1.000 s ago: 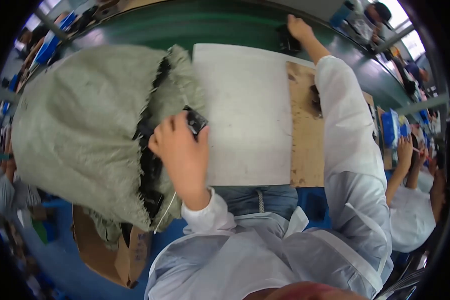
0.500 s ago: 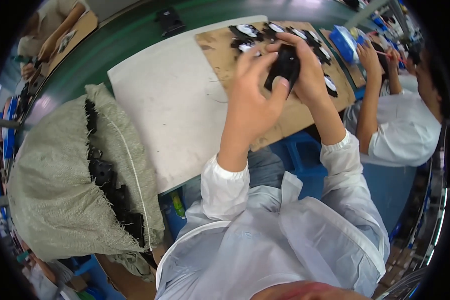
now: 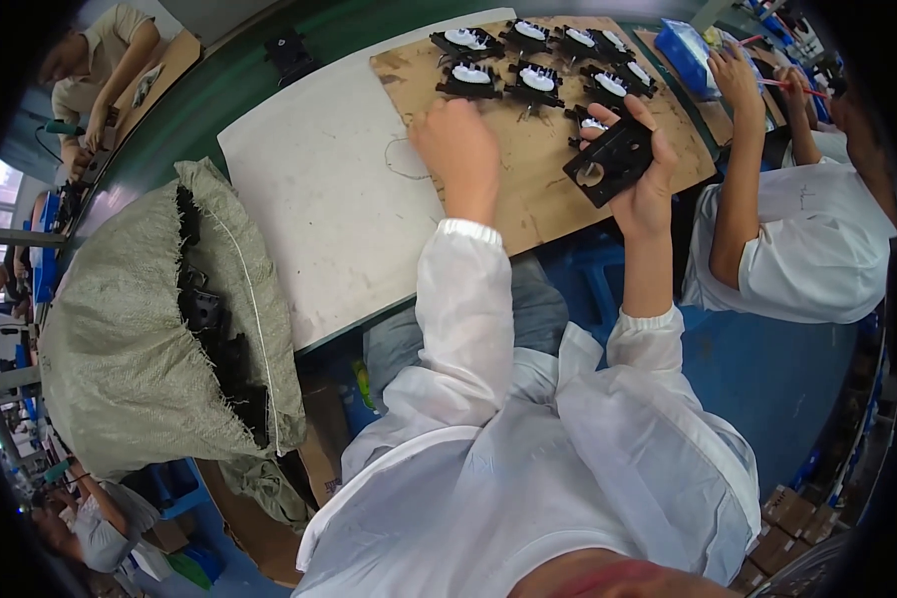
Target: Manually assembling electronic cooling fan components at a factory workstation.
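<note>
My right hand (image 3: 656,189) holds a black plastic housing (image 3: 618,157), a flat rectangular piece with round openings, tilted above the brown board. Its thumb and fingers are round the housing's edges. My left hand (image 3: 456,149) is over the board's left part, just below a black part with a white insert (image 3: 471,80). Its fingers are curled down under the hand, and what they hold, if anything, is hidden. Several more such black parts with white oval inserts (image 3: 538,84) lie in rows on the brown board (image 3: 538,199).
A white sheet (image 3: 319,189) covers the table left of the board. An open woven sack (image 3: 120,339) with black plastic pieces (image 3: 204,309) stands at the left. One black part (image 3: 289,55) lies on the green table beyond. A co-worker in white (image 3: 797,239) sits close on the right.
My hands have parted. The left hand has let go of the black housing and moved left and down to the board; the right hand has lowered, keeping the housing, which is now turned flatter.
</note>
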A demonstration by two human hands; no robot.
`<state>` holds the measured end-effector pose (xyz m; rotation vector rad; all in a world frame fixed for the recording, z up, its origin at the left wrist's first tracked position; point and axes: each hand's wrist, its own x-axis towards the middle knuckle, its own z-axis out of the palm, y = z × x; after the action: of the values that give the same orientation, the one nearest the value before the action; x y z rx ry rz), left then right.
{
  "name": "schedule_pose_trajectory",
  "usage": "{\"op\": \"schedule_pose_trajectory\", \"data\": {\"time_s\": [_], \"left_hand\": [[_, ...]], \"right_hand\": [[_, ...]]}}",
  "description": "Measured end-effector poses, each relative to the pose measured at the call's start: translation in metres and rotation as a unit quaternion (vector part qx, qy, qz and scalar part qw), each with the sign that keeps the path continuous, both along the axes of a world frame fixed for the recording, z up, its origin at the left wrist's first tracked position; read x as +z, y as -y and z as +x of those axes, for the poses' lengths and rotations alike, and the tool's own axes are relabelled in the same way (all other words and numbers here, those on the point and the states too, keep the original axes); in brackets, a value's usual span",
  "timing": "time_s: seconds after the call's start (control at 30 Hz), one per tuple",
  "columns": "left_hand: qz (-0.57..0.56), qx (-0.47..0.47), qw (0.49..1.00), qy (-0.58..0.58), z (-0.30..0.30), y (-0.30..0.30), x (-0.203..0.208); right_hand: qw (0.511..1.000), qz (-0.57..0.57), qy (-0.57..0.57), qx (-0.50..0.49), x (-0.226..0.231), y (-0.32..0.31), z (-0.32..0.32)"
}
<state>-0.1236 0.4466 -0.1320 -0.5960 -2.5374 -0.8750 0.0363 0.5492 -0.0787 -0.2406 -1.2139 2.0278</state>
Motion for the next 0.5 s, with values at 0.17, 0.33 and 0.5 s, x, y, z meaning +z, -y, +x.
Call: {"op": "schedule_pose_trajectory", "data": {"time_s": [0.17, 0.33, 0.5], "left_hand": [[0.092, -0.013, 0.982, -0.164, 0.002, 0.048, 0.021], [0.372, -0.073, 0.923, -0.064, 0.009, 0.077, 0.036], [0.643, -0.205, 0.714, 0.188, 0.017, 0.086, 0.047]], "right_hand": [[0.997, -0.035, 0.045, 0.051, -0.019, -0.008, 0.000], [0.994, 0.018, 0.037, 0.099, -0.006, 0.021, -0.022], [0.989, -0.013, 0.054, 0.140, 0.003, 0.060, -0.055]]}}
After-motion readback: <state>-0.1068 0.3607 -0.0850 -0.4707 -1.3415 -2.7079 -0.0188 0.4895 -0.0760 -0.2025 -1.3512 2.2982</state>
